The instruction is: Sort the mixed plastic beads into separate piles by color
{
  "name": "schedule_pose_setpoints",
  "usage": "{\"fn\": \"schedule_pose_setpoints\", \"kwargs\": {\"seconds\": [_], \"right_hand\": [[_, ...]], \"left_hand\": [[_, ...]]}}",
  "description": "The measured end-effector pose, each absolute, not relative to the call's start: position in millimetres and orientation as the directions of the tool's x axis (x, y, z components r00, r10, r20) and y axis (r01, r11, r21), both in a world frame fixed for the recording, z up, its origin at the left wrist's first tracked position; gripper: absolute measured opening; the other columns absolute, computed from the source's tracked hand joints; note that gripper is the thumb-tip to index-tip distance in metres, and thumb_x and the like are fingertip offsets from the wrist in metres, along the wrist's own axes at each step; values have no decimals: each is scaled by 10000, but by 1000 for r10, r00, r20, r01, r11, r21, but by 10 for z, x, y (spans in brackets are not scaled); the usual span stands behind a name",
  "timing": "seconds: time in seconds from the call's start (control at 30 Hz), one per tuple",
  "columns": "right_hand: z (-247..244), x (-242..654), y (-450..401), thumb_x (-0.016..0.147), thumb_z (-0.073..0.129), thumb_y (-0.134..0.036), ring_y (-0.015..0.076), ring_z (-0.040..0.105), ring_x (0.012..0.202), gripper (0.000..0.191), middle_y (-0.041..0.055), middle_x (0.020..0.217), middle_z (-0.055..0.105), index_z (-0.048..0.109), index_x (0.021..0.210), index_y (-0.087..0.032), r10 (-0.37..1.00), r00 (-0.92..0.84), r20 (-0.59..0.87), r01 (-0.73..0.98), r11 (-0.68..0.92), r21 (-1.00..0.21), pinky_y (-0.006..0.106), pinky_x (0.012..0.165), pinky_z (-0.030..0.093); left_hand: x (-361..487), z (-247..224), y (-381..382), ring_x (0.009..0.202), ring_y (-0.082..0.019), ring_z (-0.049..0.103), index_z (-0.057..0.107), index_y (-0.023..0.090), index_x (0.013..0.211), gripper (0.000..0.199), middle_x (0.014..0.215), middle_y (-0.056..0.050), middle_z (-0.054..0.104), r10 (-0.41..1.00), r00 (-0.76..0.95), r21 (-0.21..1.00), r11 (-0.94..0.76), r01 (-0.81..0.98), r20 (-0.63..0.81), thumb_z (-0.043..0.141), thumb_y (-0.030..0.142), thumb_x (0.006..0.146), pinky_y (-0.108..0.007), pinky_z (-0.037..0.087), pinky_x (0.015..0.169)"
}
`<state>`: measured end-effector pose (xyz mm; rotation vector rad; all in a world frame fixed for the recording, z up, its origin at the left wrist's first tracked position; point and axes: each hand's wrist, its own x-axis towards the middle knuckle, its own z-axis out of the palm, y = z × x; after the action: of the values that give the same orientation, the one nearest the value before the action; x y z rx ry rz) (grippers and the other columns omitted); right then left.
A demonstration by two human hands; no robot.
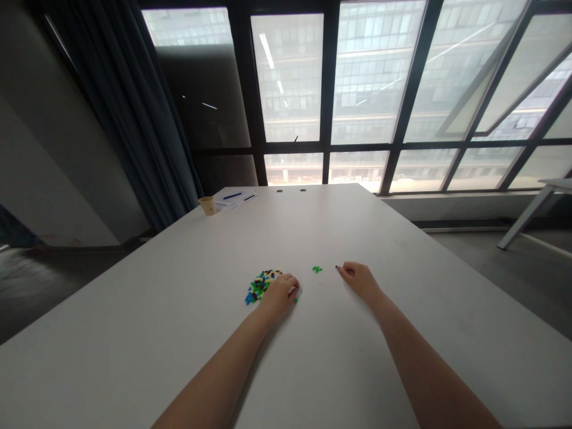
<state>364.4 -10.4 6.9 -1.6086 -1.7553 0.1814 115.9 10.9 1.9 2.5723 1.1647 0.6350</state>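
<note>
A heap of small building bricks (259, 287) in blue, green, yellow, white and dark brown lies on the white table (322, 357). My left hand (282, 289) rests at the heap's right edge, covering part of it. Its fingers are curled together, and whatever they hold is hidden. One loose green brick (295, 301) lies just beside that hand. Farther right, my right hand (358, 279) is closed in a pinch with a tiny dark brick (336, 267) at its fingertips. Between the two hands sits a small cluster of green bricks (317, 269), apart from both.
At the far left edge of the table stands a tan paper cup (208, 206). Papers (230, 201) with a blue pen (233, 195) and a dark pen lie behind it. Two dark round discs (302, 190) are at the far end. Another white table (556, 186) stands off to the right.
</note>
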Motion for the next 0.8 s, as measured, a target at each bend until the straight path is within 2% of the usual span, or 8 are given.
{"fn": "schedule_pose_setpoints", "kwargs": {"seconds": [0.13, 0.27, 0.47, 0.8], "right_hand": [[106, 3546, -137, 776, 441, -325, 90, 356, 483, 313, -35, 487, 401, 428, 500, -178, 899, -13, 439, 795, 275, -541, 213, 495, 261], [183, 3340, -228, 768, 483, -273, 101, 415, 542, 163, -22, 569, 471, 592, 689, -181, 881, -129, 455, 732, 395, -555, 212, 547, 317], [234, 3088, -363, 731, 573, -227, 110, 452, 605, 149, -10, 657, 523, 637, 865, -212, 853, -216, 476, 630, 494, -599, 230, 612, 366], [291, 3035, -397, 734, 567, -193, 107, 454, 604, 109, -15, 625, 505, 650, 804, -204, 846, -225, 483, 612, 509, -605, 231, 607, 365]], "left_hand": [[1208, 32, 85, 840, -163, 523, 557, 174, 807, 137, 867, -56, 593, 756, 550, 376, -654, 657, 354, 422, 165, 798, -311, 404, 801], [1254, 114, -2, 849, -164, 519, 540, 177, 831, 128, 871, -54, 583, 720, 555, 338, -690, 640, 417, 413, 186, 819, -321, 403, 807], [1271, 243, -134, 872, -168, 511, 539, 189, 878, 163, 889, -52, 584, 667, 596, 293, -739, 607, 447, 383, 228, 850, -322, 397, 802], [1296, 271, -164, 875, -167, 500, 540, 182, 861, 185, 891, -50, 588, 658, 609, 305, -749, 588, 442, 371, 258, 861, -323, 379, 816]]}}
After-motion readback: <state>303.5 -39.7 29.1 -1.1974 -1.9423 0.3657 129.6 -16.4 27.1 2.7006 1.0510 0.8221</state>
